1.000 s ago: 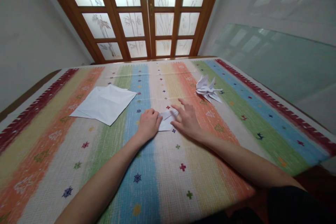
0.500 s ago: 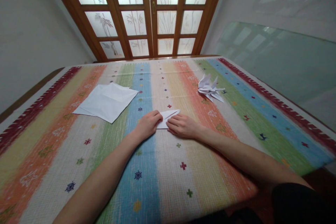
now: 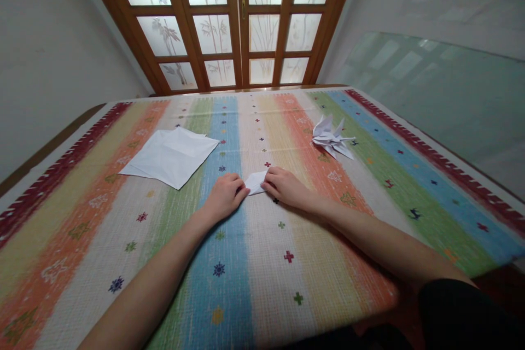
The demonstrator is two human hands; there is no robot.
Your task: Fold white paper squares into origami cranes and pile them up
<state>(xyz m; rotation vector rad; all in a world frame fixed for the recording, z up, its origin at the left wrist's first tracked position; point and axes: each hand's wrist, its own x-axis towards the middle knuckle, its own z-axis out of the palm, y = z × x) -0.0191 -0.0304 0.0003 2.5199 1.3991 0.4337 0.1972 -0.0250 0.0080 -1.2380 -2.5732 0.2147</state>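
A small folded sheet of white paper spans the gap between my two hands, low over the middle of the table. My left hand pinches its left end between thumb and curled fingers. On the other side, my right hand grips the right end with fingers bent over it. Both ends of the paper are hidden by my fingers, so only its middle shows.
Flat sheets of white paper lie overlapping at the left. Folded white paper cranes sit bunched at the right. A striped tablecloth covers the table. Wooden doors with frosted panes stand behind it.
The folded paper has been turned or refolded, so its long slanted flap no longer shows. My right hand has shifted slightly up, and my left hand now holds the lower left end.
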